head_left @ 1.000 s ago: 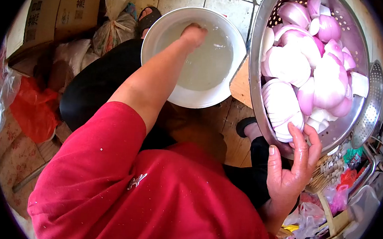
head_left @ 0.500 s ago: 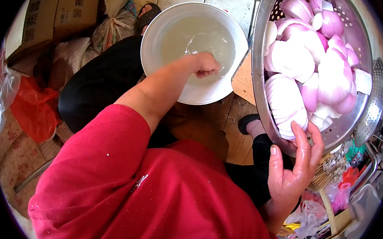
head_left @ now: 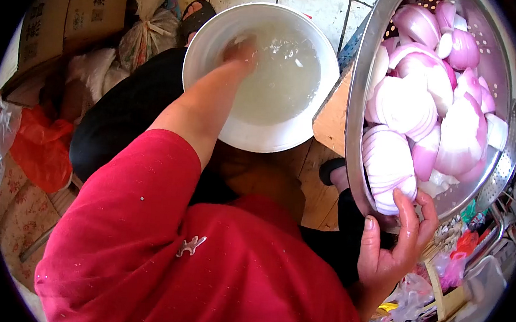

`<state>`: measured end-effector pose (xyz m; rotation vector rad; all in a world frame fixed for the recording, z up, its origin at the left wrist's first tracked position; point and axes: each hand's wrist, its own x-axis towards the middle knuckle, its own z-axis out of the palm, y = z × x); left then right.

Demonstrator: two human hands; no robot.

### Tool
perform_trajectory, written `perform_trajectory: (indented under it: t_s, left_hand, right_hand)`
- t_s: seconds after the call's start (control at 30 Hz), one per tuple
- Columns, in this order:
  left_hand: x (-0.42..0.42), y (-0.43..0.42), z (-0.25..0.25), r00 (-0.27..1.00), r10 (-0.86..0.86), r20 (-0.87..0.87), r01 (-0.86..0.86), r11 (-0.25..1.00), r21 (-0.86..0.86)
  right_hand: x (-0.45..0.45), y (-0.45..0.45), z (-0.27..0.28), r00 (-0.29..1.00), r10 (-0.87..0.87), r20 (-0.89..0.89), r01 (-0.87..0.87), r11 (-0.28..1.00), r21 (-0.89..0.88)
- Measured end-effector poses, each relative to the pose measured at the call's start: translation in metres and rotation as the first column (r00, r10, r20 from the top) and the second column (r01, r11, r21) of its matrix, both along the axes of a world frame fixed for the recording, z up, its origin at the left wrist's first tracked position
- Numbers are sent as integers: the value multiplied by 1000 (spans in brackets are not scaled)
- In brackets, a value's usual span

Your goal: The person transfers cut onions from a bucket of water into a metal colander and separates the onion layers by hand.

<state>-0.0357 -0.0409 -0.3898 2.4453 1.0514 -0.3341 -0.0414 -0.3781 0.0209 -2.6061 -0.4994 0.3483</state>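
My left hand (head_left: 241, 52) is in the cloudy water (head_left: 280, 80) at the left side of a white basin (head_left: 259, 138). Its fingers are blurred and partly under the surface, so I cannot see whether they hold anything. To the right, a metal colander (head_left: 360, 117) is heaped with peeled purple onions (head_left: 463, 135), some of them halved. One sliced onion half (head_left: 387, 166) lies against the near rim. My right hand (head_left: 398, 234) grips that rim, its fingertips over the edge beside the slices and its thumb outside. Small white bits float in the basin.
A wooden board (head_left: 333, 112) sits between basin and colander. A second perforated metal strainer (head_left: 502, 158) stands at the far right, above plastic bags. On the left are a cardboard box (head_left: 95, 15), a tied bag (head_left: 150, 36) and a red plastic bag (head_left: 41, 148).
My left hand has moved from the right side of the basin to the left and dipped into the water, which ripples. My right hand has stayed at the colander's rim.
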Motion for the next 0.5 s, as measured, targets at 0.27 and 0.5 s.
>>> perform_trajectory:
  t_s: [0.27, 0.5]
  left_hand:
    - [-39, -42, -17, 605, -676, -420, 566, 736, -370]
    - [-18, -34, 26, 666, -424, -614, -121, 751, -650]
  right_hand:
    - [7, 3, -1, 1000, -16, -22, 16, 1000, -1]
    - [6, 1, 1, 999, 33, 1, -33, 999, 0]
